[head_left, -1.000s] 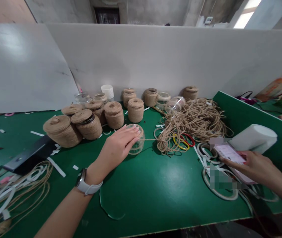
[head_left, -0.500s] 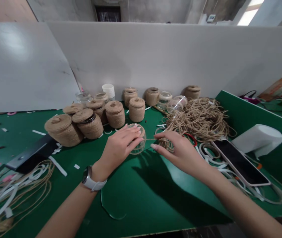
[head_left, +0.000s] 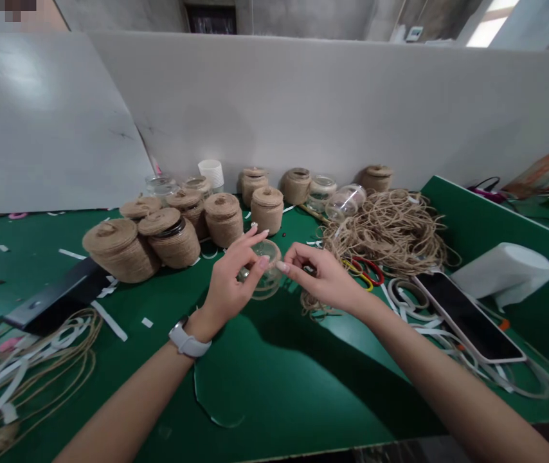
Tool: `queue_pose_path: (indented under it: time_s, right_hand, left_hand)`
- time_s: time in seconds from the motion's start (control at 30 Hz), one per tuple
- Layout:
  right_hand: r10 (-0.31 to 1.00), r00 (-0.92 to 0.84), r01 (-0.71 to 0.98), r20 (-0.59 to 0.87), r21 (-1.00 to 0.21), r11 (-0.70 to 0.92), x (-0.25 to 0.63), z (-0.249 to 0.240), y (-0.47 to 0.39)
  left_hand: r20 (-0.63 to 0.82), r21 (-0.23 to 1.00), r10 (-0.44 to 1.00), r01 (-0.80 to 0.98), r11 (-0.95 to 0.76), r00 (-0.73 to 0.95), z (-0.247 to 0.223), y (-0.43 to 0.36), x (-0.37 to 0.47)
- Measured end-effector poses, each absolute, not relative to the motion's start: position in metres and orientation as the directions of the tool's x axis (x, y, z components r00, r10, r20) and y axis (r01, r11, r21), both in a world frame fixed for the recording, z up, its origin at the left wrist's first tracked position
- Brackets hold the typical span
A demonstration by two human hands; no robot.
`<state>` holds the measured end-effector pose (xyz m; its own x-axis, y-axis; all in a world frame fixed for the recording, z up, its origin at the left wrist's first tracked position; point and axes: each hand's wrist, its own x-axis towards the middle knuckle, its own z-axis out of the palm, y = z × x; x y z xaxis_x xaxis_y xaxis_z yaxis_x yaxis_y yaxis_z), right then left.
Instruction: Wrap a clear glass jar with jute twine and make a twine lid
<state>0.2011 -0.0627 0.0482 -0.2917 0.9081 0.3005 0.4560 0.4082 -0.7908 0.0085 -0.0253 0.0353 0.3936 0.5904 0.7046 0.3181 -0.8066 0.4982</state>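
Note:
A small clear glass jar [head_left: 265, 287] stands on the green table between my hands, with a band of twine around its neck. My left hand [head_left: 233, 276], with a watch on the wrist, is at the jar's left side. Its thumb presses near the neck and its forefinger arches behind the rim. My right hand [head_left: 320, 275] pinches the jute twine close to the jar's right side; the fingertips mostly cover the strand. A loose bundle of twine [head_left: 315, 305] lies under my right hand.
Several twine-wrapped jars [head_left: 225, 222] stand at the back and left. A twine heap [head_left: 395, 231], scissors [head_left: 369, 271], a phone [head_left: 467, 315] and a white roll [head_left: 506, 273] lie to the right. Tangled strips [head_left: 28, 366] and a dark box [head_left: 57, 299] are at left.
My left hand has lifted off the jar's top and shifted to its left side. My right hand has moved left, from a stretched strand to right beside the jar.

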Motion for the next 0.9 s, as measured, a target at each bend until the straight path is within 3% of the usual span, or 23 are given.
queue_pose_path:
  time_s: [0.13, 0.33, 0.5, 0.7, 0.8, 0.9]
  right_hand:
    - [0.928, -0.209, 0.281, 0.309, -0.89, 0.36, 0.193, 0.031, -0.052]
    - [0.9, -0.053, 0.34, 0.432, -0.84, 0.423, 0.184, 0.006, -0.058]
    - [0.811, 0.013, 0.557, 0.585, -0.678, 0.48, 0.183, 0.0, -0.059]
    - [0.693, -0.067, 0.608, 0.718, -0.521, 0.598, 0.175, -0.005, -0.061]
    - [0.65, -0.098, 0.631, 0.754, -0.458, 0.626, 0.172, -0.008, -0.063]
    - [0.598, -0.133, 0.655, 0.791, -0.382, 0.652, 0.174, -0.009, -0.064]
  left_hand:
    - [0.621, 0.687, 0.706, 0.196, -0.699, 0.341, 0.032, -0.017, 0.011]
    - [0.542, 0.792, 0.771, 0.104, -0.602, 0.336, 0.021, -0.006, 0.013]
    - [0.461, 0.858, 0.777, 0.009, -0.514, 0.429, 0.017, 0.006, 0.011]
    - [0.119, 0.969, 0.7, 0.073, -0.238, 0.704, 0.047, 0.023, 0.005]
    - [0.062, 0.959, 0.729, 0.163, -0.234, 0.682, 0.056, 0.023, 0.014]
    - [0.001, 0.988, 0.754, 0.116, -0.103, 0.657, 0.058, 0.02, 0.024]
